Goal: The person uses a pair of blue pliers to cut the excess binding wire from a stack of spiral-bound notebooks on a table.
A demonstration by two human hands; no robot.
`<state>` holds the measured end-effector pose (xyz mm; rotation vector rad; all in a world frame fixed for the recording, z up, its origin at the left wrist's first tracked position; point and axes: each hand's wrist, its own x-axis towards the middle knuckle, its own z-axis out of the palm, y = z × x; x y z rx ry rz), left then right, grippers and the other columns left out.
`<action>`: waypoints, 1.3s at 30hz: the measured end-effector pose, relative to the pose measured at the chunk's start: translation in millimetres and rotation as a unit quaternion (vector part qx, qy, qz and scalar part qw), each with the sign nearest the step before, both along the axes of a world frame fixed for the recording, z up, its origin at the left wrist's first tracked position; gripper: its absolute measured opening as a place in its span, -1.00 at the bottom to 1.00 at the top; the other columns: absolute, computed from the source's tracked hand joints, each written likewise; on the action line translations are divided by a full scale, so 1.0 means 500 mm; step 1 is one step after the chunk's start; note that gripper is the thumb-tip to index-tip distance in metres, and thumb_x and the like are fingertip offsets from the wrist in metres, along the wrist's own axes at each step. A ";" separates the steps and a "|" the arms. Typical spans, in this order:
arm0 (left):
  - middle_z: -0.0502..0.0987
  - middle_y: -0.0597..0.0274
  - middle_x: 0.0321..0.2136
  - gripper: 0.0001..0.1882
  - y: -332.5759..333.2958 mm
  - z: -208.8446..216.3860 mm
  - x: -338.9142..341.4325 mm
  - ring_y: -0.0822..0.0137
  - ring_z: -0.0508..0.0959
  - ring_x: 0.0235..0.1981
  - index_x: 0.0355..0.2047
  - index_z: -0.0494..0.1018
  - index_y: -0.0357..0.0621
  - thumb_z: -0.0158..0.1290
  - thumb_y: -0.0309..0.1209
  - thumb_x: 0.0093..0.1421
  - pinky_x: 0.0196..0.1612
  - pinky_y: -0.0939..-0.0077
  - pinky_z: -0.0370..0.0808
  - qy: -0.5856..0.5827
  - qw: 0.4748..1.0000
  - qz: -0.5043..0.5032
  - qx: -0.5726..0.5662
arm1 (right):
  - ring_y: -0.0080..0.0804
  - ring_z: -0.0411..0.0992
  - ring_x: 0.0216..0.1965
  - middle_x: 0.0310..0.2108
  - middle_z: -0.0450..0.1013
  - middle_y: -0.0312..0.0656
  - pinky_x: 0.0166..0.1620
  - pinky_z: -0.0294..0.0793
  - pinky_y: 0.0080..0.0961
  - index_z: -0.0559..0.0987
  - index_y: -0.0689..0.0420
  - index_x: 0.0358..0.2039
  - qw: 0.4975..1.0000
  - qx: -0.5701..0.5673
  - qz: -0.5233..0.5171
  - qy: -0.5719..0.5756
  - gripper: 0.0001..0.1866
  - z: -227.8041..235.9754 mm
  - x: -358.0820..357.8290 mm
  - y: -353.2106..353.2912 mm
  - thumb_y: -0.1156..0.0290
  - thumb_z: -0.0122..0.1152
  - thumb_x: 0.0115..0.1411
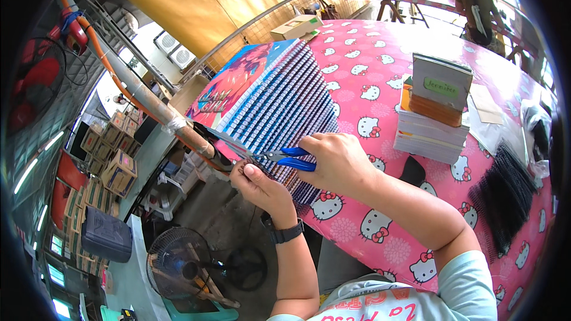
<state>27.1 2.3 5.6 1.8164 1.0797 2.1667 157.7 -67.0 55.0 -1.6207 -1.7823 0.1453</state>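
Note:
A tall stack of spiral-bound notebooks (276,104) stands on the table's left edge, coiled spines facing me, a colourful cover on top. My right hand (342,160) is closed around the blue handles of a pair of cutting pliers (294,159). The pliers' metal jaws point left and meet the spine end of a notebook low in the stack. My left hand (262,187), with a black watch on the wrist, is closed at that same corner, thumb on top, beside the jaws. The fingertips and the exact grip are partly hidden.
A pink patterned tablecloth (395,249) covers the table. On the right are a pile of pads (431,137) with a block on top and a bundle of black binding coils (505,196). A pole (148,98) and a black fan (178,261) stand left. Another person (479,9) works far right.

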 end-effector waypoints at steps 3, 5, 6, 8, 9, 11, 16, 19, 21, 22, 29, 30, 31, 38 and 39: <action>0.30 0.16 -0.44 -0.60 0.000 0.002 0.003 0.37 0.32 -0.45 -0.31 0.24 -0.32 -0.33 -0.16 0.38 -0.38 0.49 0.32 0.004 1.000 0.022 0.010 | -0.24 0.44 -0.31 -0.47 0.45 -0.18 -0.20 0.40 -0.29 0.49 0.17 -0.36 0.999 0.034 -0.010 -0.003 -0.62 -0.010 0.009 -0.005 0.24 0.32 -0.19; 0.29 0.17 -0.46 -0.60 0.001 0.003 0.005 0.38 0.30 -0.48 -0.34 0.24 -0.31 -0.34 -0.17 0.38 -0.41 0.51 0.30 -0.001 0.999 0.029 0.020 | -0.21 0.45 -0.32 -0.46 0.46 -0.16 -0.21 0.43 -0.28 0.51 0.18 -0.33 0.990 0.131 -0.026 -0.037 -0.59 -0.026 0.015 -0.005 0.25 0.33 -0.20; 0.29 0.17 -0.46 -0.60 0.004 -0.001 0.007 0.38 0.30 -0.48 -0.34 0.24 -0.30 -0.35 -0.17 0.38 -0.41 0.51 0.30 -0.002 0.999 0.028 0.023 | -0.20 0.45 -0.33 -0.46 0.45 -0.16 -0.23 0.44 -0.28 0.51 0.18 -0.34 0.986 0.156 -0.033 -0.045 -0.60 -0.030 0.012 -0.004 0.25 0.33 -0.21; 0.28 0.17 -0.47 -0.61 0.008 -0.008 0.009 0.38 0.30 -0.49 -0.35 0.23 -0.29 -0.36 -0.17 0.38 -0.43 0.51 0.30 -0.007 0.999 0.020 0.030 | -0.19 0.45 -0.35 -0.47 0.45 -0.16 -0.25 0.45 -0.27 0.51 0.18 -0.36 0.975 0.207 -0.048 -0.062 -0.61 -0.034 0.002 0.001 0.26 0.33 -0.22; 0.28 0.18 -0.48 -0.61 0.010 -0.010 0.008 0.39 0.30 -0.50 -0.35 0.23 -0.29 -0.36 -0.18 0.39 -0.43 0.51 0.30 -0.012 0.999 0.014 0.035 | -0.19 0.45 -0.35 -0.47 0.45 -0.16 -0.25 0.45 -0.27 0.51 0.17 -0.36 0.983 0.176 -0.033 -0.050 -0.61 -0.036 -0.002 0.003 0.26 0.33 -0.23; 0.27 0.19 -0.49 -0.61 0.012 -0.012 0.008 0.39 0.29 -0.51 -0.36 0.23 -0.28 -0.37 -0.18 0.39 -0.45 0.51 0.30 -0.012 0.999 0.011 0.037 | -0.19 0.44 -0.35 -0.49 0.44 -0.16 -0.25 0.44 -0.27 0.51 0.17 -0.36 0.993 0.112 -0.003 -0.027 -0.60 -0.039 -0.008 0.006 0.27 0.33 -0.24; 0.26 0.20 -0.50 -0.61 0.010 -0.009 0.003 0.40 0.30 -0.52 -0.36 0.23 -0.29 -0.37 -0.19 0.39 -0.45 0.52 0.31 0.000 0.999 0.033 0.034 | -0.18 0.44 -0.35 -0.51 0.43 -0.16 -0.25 0.45 -0.26 0.51 0.18 -0.33 0.998 0.061 0.001 0.004 -0.59 -0.030 0.002 -0.010 0.26 0.34 -0.22; 0.26 0.20 -0.50 -0.63 0.015 -0.011 0.003 0.40 0.30 -0.52 -0.35 0.23 -0.30 -0.37 -0.22 0.39 -0.45 0.53 0.31 0.010 0.998 0.037 0.050 | -0.19 0.44 -0.36 -0.51 0.43 -0.16 -0.25 0.44 -0.28 0.51 0.17 -0.29 0.990 0.133 -0.022 -0.037 -0.56 -0.055 0.010 -0.001 0.25 0.35 -0.21; 0.26 0.20 -0.50 -0.64 0.024 -0.018 -0.001 0.40 0.30 -0.53 -0.36 0.22 -0.30 -0.37 -0.24 0.39 -0.46 0.53 0.31 0.007 0.998 0.034 0.058 | -0.20 0.43 -0.33 -0.48 0.43 -0.16 -0.22 0.43 -0.29 0.51 0.16 -0.25 0.985 0.157 -0.030 -0.063 -0.53 -0.059 0.004 0.003 0.25 0.35 -0.22; 0.26 0.20 -0.50 -0.65 0.026 -0.020 -0.002 0.40 0.30 -0.53 -0.36 0.22 -0.30 -0.37 -0.25 0.39 -0.46 0.53 0.31 0.006 0.998 0.033 0.062 | -0.21 0.40 -0.28 -0.41 0.43 -0.16 -0.15 0.40 -0.30 0.49 0.17 -0.20 0.993 0.107 -0.013 -0.054 -0.48 -0.054 0.004 0.001 0.24 0.36 -0.22; 0.27 0.16 -0.47 -0.65 0.019 -0.021 -0.001 0.37 0.32 -0.49 -0.35 0.22 -0.31 -0.36 -0.24 0.39 -0.40 0.49 0.32 -0.002 0.999 0.023 0.032 | -0.20 0.38 -0.26 -0.41 0.40 -0.15 -0.18 0.33 -0.28 0.47 0.20 -0.34 0.992 0.115 -0.018 -0.041 -0.54 -0.048 0.008 -0.008 0.20 0.36 -0.24; 0.28 0.16 -0.48 -0.65 0.021 -0.022 -0.001 0.36 0.32 -0.48 -0.35 0.22 -0.31 -0.36 -0.24 0.39 -0.40 0.49 0.33 -0.003 0.999 0.025 0.035 | -0.19 0.38 -0.26 -0.41 0.40 -0.15 -0.18 0.33 -0.27 0.47 0.20 -0.34 0.991 0.122 -0.019 -0.049 -0.54 -0.044 0.004 -0.008 0.20 0.35 -0.23; 0.28 0.16 -0.48 -0.65 0.022 -0.022 -0.001 0.36 0.32 -0.48 -0.35 0.22 -0.31 -0.36 -0.24 0.39 -0.39 0.48 0.33 -0.004 0.999 0.027 0.038 | -0.19 0.38 -0.27 -0.41 0.40 -0.14 -0.18 0.33 -0.27 0.47 0.20 -0.34 0.990 0.128 -0.021 -0.057 -0.54 -0.041 -0.001 -0.008 0.20 0.35 -0.23; 0.26 0.15 -0.49 -0.65 0.020 -0.026 -0.005 0.35 0.30 -0.49 -0.37 0.21 -0.30 -0.37 -0.26 0.40 -0.40 0.49 0.31 0.003 0.999 0.038 0.024 | -0.19 0.44 -0.41 -0.52 0.43 -0.18 -0.27 0.45 -0.28 0.51 0.19 -0.33 0.999 0.035 0.009 -0.004 -0.56 -0.045 -0.003 -0.010 0.22 0.36 -0.22; 0.25 0.16 -0.49 -0.66 0.022 -0.026 -0.005 0.35 0.29 -0.50 -0.38 0.21 -0.30 -0.37 -0.26 0.40 -0.40 0.50 0.31 0.004 0.999 0.039 0.023 | -0.20 0.44 -0.39 -0.50 0.43 -0.18 -0.25 0.44 -0.29 0.51 0.19 -0.31 0.999 0.047 0.002 -0.010 -0.55 -0.050 0.001 -0.010 0.21 0.36 -0.21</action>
